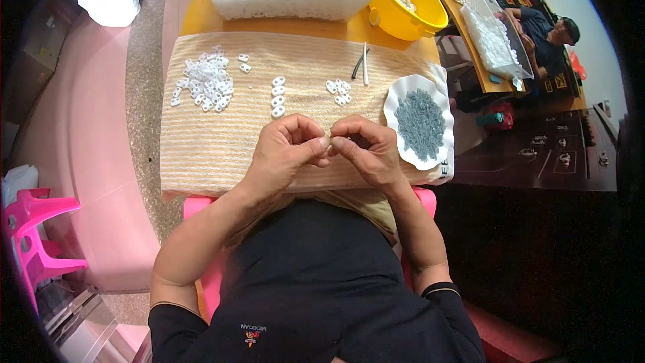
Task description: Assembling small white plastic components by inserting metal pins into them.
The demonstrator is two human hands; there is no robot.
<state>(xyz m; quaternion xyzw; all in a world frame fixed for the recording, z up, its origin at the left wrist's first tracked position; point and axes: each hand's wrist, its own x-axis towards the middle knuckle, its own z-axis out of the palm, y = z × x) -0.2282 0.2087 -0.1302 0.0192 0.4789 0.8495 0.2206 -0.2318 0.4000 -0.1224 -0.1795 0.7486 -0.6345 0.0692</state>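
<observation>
Head view: pinching with fingers of left hand and right hand; cannot tell on what. Align before pressing.

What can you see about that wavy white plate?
The plate is white and looks oval here, with a rippled rim like a flower's edge. It looks smooth and hard, but I can't tell if it's plastic or china. It sits right side up on the striped cloth, on the person's right, full of small, thin grey-blue pieces. The right hand is close by its left edge; I can't tell whether they touch.
</observation>
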